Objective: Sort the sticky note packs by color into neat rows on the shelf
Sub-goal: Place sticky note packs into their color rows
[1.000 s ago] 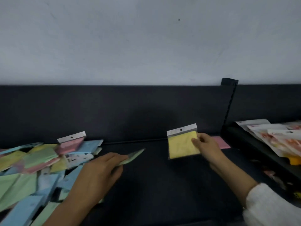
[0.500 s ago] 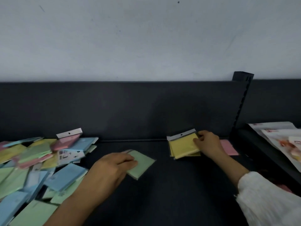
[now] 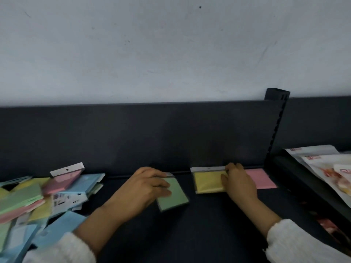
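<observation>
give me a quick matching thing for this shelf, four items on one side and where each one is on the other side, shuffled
Things
1. green pack
2. yellow pack
3. lone pink pack
4. mixed pile

Places
A. flat at the far right, near the shelf upright
B. heaped at the left end
C. held by the left hand
D. held by the right hand

Pairs: 1-C, 2-D, 3-A, 4-B

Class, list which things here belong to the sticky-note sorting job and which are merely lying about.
Job: green pack under left hand, yellow pack at right hand, pink pack, mixed pile, shelf.
Lying about: white printed packets, far right.
</observation>
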A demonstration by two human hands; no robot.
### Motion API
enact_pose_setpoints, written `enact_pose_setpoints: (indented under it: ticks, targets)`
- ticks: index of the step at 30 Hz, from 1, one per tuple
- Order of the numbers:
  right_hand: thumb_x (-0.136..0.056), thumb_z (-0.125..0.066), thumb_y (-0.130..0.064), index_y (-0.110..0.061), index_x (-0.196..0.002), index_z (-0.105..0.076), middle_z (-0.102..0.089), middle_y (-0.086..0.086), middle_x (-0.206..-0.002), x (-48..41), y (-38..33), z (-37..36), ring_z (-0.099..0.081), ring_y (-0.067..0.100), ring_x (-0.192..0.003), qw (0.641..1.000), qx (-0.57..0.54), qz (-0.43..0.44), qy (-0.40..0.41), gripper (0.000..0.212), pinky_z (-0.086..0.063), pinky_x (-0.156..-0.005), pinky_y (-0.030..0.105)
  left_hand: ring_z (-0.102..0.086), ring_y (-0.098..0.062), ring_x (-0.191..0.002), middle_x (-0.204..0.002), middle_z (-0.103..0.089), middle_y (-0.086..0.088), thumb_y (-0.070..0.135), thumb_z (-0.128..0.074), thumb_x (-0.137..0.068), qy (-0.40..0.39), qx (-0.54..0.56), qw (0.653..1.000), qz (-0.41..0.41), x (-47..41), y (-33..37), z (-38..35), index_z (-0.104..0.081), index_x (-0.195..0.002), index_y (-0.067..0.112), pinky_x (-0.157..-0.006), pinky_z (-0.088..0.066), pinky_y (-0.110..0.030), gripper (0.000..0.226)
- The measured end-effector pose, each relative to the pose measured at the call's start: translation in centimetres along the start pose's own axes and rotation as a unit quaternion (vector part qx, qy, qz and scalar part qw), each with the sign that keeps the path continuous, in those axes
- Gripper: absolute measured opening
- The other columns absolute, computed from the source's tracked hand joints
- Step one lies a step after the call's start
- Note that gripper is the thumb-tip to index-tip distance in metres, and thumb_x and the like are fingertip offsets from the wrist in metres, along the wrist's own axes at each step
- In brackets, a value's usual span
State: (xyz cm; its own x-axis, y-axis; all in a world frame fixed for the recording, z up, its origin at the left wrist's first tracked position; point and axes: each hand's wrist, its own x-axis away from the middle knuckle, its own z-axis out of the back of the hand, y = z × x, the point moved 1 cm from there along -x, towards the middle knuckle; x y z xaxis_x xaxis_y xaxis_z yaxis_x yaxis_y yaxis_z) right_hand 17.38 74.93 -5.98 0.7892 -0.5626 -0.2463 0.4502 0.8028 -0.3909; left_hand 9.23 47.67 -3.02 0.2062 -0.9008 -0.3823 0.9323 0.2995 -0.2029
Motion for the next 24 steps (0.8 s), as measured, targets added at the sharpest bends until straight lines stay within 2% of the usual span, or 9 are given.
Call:
enact_pose_setpoints:
  ticks: [2, 6, 9, 11, 12, 14, 16, 20, 24]
  targets:
    - [-0.094, -0.044, -0.024, -0.015, -0.121, -0.05, -0.048, 0.007, -0.118, 0.4, 0.0, -0.2, -0.054, 0.024, -0.099, 0.997, 0.07, 0.022, 0.01, 0.029, -0.047, -0.074, 0.033, -0.05, -0.013, -0.115, -0.114, -0.065, 0.014, 0.023, -0.059, -0.074, -0.033, 0.003, 0.999, 0.0, -0.4, -1.2, -1.1, -0.067, -0.1, 0.038, -0.095, -0.032, -0.028, 0.031]
    - [-0.091, -0.05, -0.014, -0.02, -0.125, -0.052, -0.049, 0.001, -0.125, 0.7, -0.2, -0.3, -0.046, 0.021, -0.107, 0.988, 0.103, 0.115, 0.017, 0.036, -0.04, -0.084, 0.031, -0.042, -0.014, -0.119, -0.123, -0.06, 0.012, 0.004, -0.077, -0.035, -0.117, 0.0, 0.991, 0.06, -0.2, -2.6, -2.7, -0.064, -0.104, 0.043, -0.088, -0.043, -0.03, 0.08]
    - [-0.094, -0.046, -0.02, -0.018, -0.12, -0.06, -0.054, 0.0, -0.125, 1.1, -1.1, -0.2, -0.048, 0.02, -0.107, 0.985, 0.054, 0.165, -0.006, 0.029, -0.04, -0.09, 0.03, -0.051, -0.011, -0.115, -0.126, -0.057, 0.012, 0.002, -0.068, -0.064, -0.094, 0.093, 0.987, 0.089, 0.0, -1.8, -3.6, -0.058, -0.121, 0.037, -0.091, -0.044, -0.024, 0.068]
    - [-0.096, -0.042, -0.034, -0.018, -0.119, -0.06, -0.054, 0.0, -0.127, 1.4, -1.9, -0.3, -0.048, 0.019, -0.112, 0.981, 0.056, 0.18, -0.047, 0.033, -0.039, -0.094, 0.03, -0.042, -0.008, -0.122, -0.135, -0.048, 0.014, 0.026, -0.054, -0.09, -0.084, 0.139, 0.978, 0.129, -0.4, -0.6, -4.0, -0.047, -0.133, 0.034, -0.102, -0.037, -0.023, 0.045]
    - [-0.095, -0.042, -0.041, -0.019, -0.121, -0.058, -0.052, -0.001, -0.131, 1.5, -2.3, -0.4, -0.046, 0.019, -0.115, 0.978, 0.068, 0.18, -0.075, 0.037, -0.038, -0.096, 0.03, -0.038, -0.008, -0.126, -0.139, -0.044, 0.014, 0.039, -0.048, -0.092, -0.088, 0.139, 0.975, 0.147, -0.5, -0.1, -4.5, -0.042, -0.136, 0.033, -0.105, -0.034, -0.024, 0.044]
    - [-0.093, -0.042, -0.049, -0.022, -0.131, -0.05, -0.042, -0.002, -0.143, 1.7, -2.6, -0.7, -0.039, 0.019, -0.128, 0.973, 0.079, 0.18, -0.118, 0.048, -0.032, -0.103, 0.03, -0.033, -0.012, -0.13, -0.144, -0.037, 0.011, 0.047, -0.042, -0.093, -0.087, 0.12, 0.974, 0.169, -0.8, 0.7, -5.7, -0.039, -0.138, 0.034, -0.107, -0.033, -0.028, 0.047]
    - [-0.093, -0.042, -0.049, -0.024, -0.139, -0.041, -0.03, -0.005, -0.152, 1.7, -2.6, -1.1, -0.028, 0.016, -0.137, 0.971, 0.068, 0.181, -0.141, 0.052, -0.023, -0.11, 0.029, -0.038, -0.017, -0.127, -0.143, -0.042, 0.007, 0.037, -0.044, -0.095, -0.075, 0.107, 0.972, 0.193, -0.6, 1.0, -6.6, -0.045, -0.134, 0.033, -0.104, -0.038, -0.031, 0.04]
    - [-0.095, -0.041, -0.045, -0.025, -0.141, -0.037, -0.024, -0.007, -0.154, 1.8, -2.1, -2.1, -0.022, 0.014, -0.14, 0.974, 0.039, 0.18, -0.133, 0.051, -0.018, -0.116, 0.028, -0.066, -0.018, -0.092, -0.107, -0.07, 0.004, 0.014, -0.081, -0.064, -0.032, 0.1, 0.976, 0.193, 0.1, 0.8, -7.7, -0.069, -0.105, 0.031, -0.073, -0.057, -0.026, 0.046]
    - [-0.095, -0.038, -0.046, -0.026, -0.142, -0.035, -0.026, -0.006, -0.153, 2.2, -1.8, -2.6, -0.023, 0.015, -0.139, 0.977, 0.06, 0.182, -0.096, 0.051, -0.017, -0.115, 0.028, -0.066, -0.016, -0.09, -0.104, -0.071, 0.005, 0.009, -0.083, -0.06, 0.004, 0.122, 0.971, 0.205, 0.2, 1.3, -8.0, -0.072, -0.1, 0.029, -0.078, -0.051, -0.022, 0.045]
